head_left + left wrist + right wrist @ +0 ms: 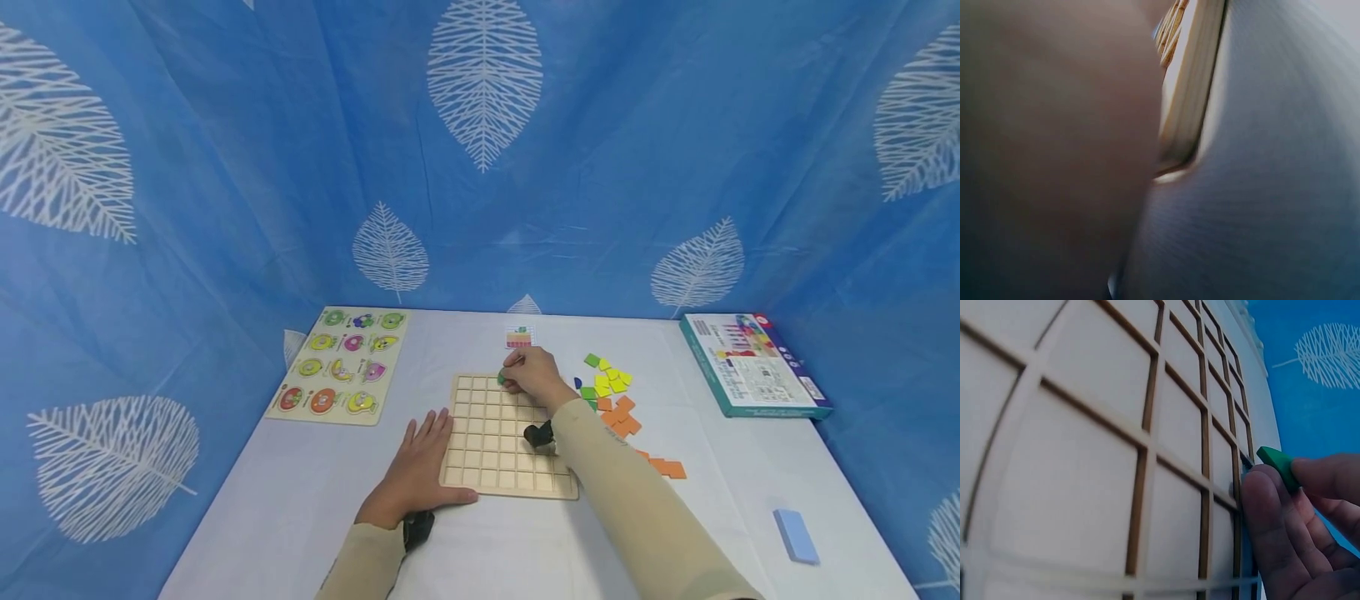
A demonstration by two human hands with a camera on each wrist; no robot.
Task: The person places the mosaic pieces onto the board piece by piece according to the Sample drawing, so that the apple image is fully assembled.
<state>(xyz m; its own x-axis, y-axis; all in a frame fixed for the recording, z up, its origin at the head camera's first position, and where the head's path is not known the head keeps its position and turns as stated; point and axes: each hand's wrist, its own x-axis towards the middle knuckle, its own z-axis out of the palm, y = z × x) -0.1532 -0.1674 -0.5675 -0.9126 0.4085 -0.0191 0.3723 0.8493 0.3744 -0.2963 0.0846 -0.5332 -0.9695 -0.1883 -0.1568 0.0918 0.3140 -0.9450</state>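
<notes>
A light wooden board point(480, 450) divided into square cells lies on the white table. Over its far edge, my right hand point(534, 372) pinches a small green tile point(1280, 469) between thumb and fingers. The right wrist view shows this tile tilted, with one pointed end sticking out past the fingertips. My left hand point(414, 471) rests with straight, spread fingers along the board's left side, its thumb by the near left corner. Just beyond the right hand lies a small picture card point(519, 337). In the left wrist view, the hand hides most of the board.
Right of the board lie loose orange tiles point(621, 417), yellow tiles point(602, 390), a green tile point(592, 360) and a dark blue piece point(577, 382). A fruit puzzle board point(392, 354) lies at left. A game box point(757, 367) and a light blue block point(797, 536) are at right.
</notes>
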